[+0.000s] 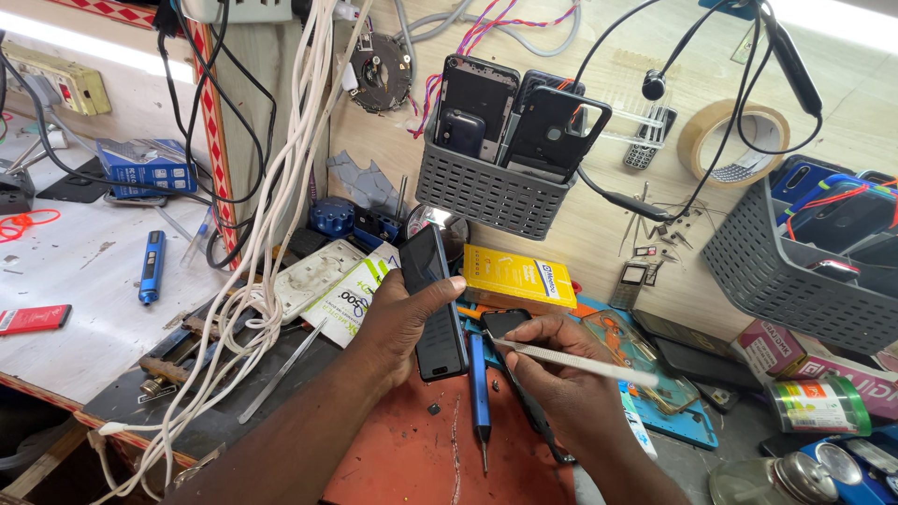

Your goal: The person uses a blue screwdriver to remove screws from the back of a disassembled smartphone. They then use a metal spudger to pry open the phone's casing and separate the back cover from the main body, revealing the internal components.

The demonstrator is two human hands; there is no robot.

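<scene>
Left hand (398, 323) holds phone (433, 304); right hand (561, 374) tweezers (571, 360), beside blue screwdriver (479, 388).

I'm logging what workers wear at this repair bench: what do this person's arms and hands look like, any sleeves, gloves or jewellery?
Both forearms are bare up to the frame's lower edge, with no sleeve showing. The left hand and the right hand wear no gloves. No ring, watch or wristband is visible on either, and no markings show.

Bright, sharp, slight wide-angle edge distortion
</scene>
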